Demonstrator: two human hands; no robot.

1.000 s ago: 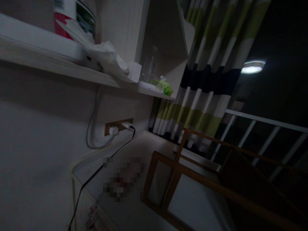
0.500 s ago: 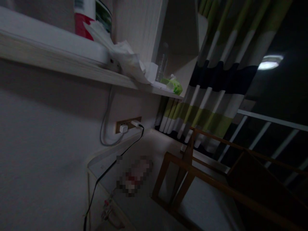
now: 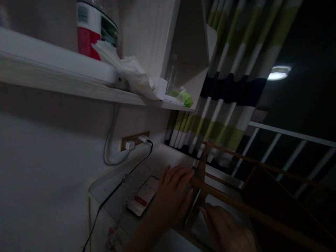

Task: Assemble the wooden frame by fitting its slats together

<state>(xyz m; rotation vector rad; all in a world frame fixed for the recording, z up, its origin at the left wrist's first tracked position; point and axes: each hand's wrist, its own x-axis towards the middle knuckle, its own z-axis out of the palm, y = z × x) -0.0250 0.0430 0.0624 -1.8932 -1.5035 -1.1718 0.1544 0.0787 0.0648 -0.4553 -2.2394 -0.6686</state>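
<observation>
One wooden frame (image 3: 236, 204) is standing just right of the left hand (image 3: 173, 192), its long side slanting toward lower right; the right hand (image 3: 227, 227) is sitting nearer its middle. Two hands: left fingers are resting half-curled, slightly parted, at the corner; right fingers are sitting bunched — can't tell if either is gripping. One phone (image 3: 145, 193) is lying left of the left hand, two plugs (image 3: 130, 145) are sitting in one socket strip (image 3: 135, 139).

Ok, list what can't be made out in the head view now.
All in the head view:
- Phone: screen text, too small and blurred.
- Right hand: whether it holds anything, hidden by its own back.
- Bottle with red label: top, cut off by upper edge.
</observation>
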